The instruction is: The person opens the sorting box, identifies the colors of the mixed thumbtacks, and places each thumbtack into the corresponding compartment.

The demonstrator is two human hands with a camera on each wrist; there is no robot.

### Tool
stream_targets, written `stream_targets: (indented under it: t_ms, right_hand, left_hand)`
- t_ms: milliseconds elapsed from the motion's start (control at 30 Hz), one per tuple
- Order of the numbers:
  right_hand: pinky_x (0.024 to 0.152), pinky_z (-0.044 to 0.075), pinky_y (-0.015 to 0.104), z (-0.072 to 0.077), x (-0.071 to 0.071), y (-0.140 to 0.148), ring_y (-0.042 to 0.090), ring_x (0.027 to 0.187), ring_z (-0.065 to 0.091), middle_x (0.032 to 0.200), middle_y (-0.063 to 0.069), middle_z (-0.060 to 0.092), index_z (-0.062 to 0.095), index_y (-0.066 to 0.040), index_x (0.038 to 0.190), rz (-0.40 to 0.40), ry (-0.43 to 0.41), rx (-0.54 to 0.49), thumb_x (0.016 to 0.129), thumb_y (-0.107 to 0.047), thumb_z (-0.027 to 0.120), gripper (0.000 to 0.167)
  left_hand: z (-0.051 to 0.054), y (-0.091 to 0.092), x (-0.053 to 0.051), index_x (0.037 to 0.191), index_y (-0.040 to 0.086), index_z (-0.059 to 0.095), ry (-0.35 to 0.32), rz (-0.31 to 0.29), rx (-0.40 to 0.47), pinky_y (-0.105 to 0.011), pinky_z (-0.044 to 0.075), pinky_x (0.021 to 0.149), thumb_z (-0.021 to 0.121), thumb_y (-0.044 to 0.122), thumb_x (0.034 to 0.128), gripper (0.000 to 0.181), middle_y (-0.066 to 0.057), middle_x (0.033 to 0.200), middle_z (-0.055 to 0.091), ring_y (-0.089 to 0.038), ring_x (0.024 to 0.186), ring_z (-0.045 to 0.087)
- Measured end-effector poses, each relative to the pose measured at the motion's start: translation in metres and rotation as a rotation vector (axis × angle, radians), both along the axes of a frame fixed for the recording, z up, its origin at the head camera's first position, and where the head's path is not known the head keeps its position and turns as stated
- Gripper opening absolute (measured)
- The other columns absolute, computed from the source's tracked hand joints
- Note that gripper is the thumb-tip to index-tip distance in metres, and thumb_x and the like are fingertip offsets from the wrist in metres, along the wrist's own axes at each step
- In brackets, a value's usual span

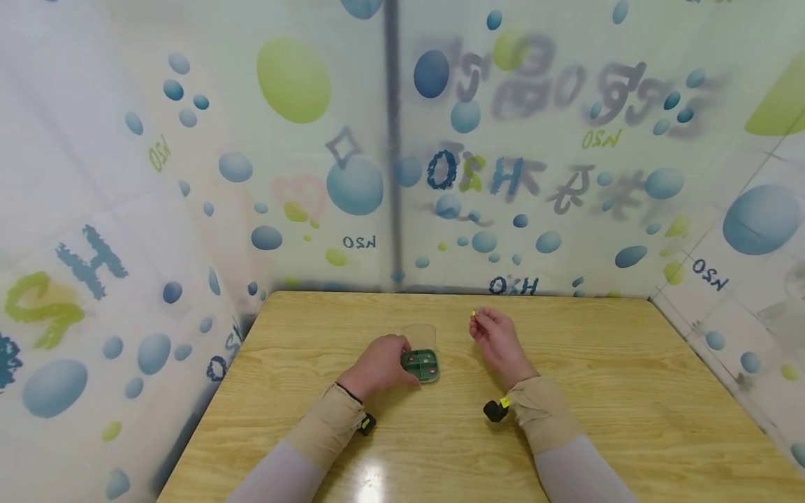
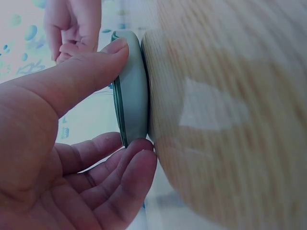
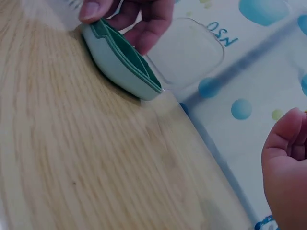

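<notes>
A small green pill box [image 1: 428, 365] with compartments sits on the wooden table, its clear lid [image 1: 420, 335] swung open away from the person. Small reddish and pale bits lie in some compartments. My left hand [image 1: 376, 365] grips the box from its left side. In the left wrist view, the thumb lies on the rim of the box [image 2: 133, 91] and the fingers are at the opposite side. To the right of the box, raised above the table, my right hand [image 1: 498, 344] pinches a tiny yellow piece [image 1: 474, 314]; its exact kind is too small to tell.
The wooden table [image 1: 604, 391] extends to both sides, its far edge near a printed curtain [image 1: 534, 230] with blue and green spots. Black wrist cameras sit under the left wrist and beside the right wrist [image 1: 495, 411].
</notes>
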State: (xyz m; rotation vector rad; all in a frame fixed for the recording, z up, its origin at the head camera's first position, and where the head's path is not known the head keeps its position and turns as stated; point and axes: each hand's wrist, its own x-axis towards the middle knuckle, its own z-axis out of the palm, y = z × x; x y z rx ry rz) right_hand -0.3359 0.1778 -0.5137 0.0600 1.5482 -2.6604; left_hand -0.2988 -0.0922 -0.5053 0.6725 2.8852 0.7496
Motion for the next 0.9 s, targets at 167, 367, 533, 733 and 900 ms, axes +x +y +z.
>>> stream_targets:
  t_ms: [167, 367, 533, 733, 900]
  right_hand:
    - [0.073, 0.057, 0.019, 0.004, 0.005, -0.015, 0.009, 0.079, 0.062, 0.091, 0.004, 0.063, 0.061, 0.008, 0.108, 0.028, 0.097, 0.248, 0.112, -0.002, 0.048, 0.017]
    - [0.075, 0.059, 0.023, 0.008, 0.011, -0.031, 0.012, 0.081, 0.062, 0.093, 0.009, 0.064, 0.062, 0.012, 0.107, 0.039, 0.187, 0.523, 0.11, -0.004, 0.054, 0.018]
    - [0.076, 0.061, 0.031, 0.012, 0.02, -0.042, 0.014, 0.078, 0.063, 0.088, 0.011, 0.066, 0.067, 0.01, 0.106, 0.065, 0.304, 0.726, 0.108, -0.005, 0.059, 0.016]
    - [0.071, 0.056, 0.034, 0.012, 0.031, -0.053, 0.024, 0.076, 0.062, 0.086, 0.011, 0.066, 0.07, 0.003, 0.105, 0.169, 0.402, 0.92, 0.108, -0.009, 0.062, 0.015]
    - [0.067, 0.048, 0.024, 0.011, 0.035, -0.061, 0.012, 0.072, 0.056, 0.083, 0.004, 0.066, 0.072, -0.002, 0.1, 0.211, 0.477, 1.065, 0.105, -0.008, 0.066, 0.01]
  left_hand:
    - [0.001, 0.0, 0.001, 0.116, 0.003, 0.073, -0.002, -0.004, -0.005, -0.041, 0.057, 0.088, 0.1, 0.037, 0.0729, 0.061, -0.01, 0.108, 0.073, -0.023, 0.095, 0.067]
    - [0.001, 0.001, 0.0, 0.112, 0.004, 0.072, 0.009, -0.004, -0.013, -0.039, 0.056, 0.084, 0.1, 0.038, 0.0717, 0.06, -0.007, 0.103, 0.072, -0.019, 0.09, 0.064]
    - [0.001, 0.001, -0.001, 0.109, 0.004, 0.072, 0.014, -0.004, -0.008, -0.035, 0.053, 0.079, 0.101, 0.038, 0.071, 0.058, -0.005, 0.098, 0.07, -0.016, 0.084, 0.061]
    - [0.001, 0.001, -0.001, 0.108, 0.004, 0.072, 0.017, -0.011, 0.003, -0.034, 0.053, 0.076, 0.101, 0.038, 0.0715, 0.057, -0.005, 0.095, 0.069, -0.015, 0.081, 0.058]
    - [0.001, 0.0, -0.001, 0.108, 0.004, 0.072, 0.012, -0.011, 0.012, -0.033, 0.053, 0.076, 0.101, 0.038, 0.0716, 0.057, -0.004, 0.095, 0.069, -0.014, 0.081, 0.058]
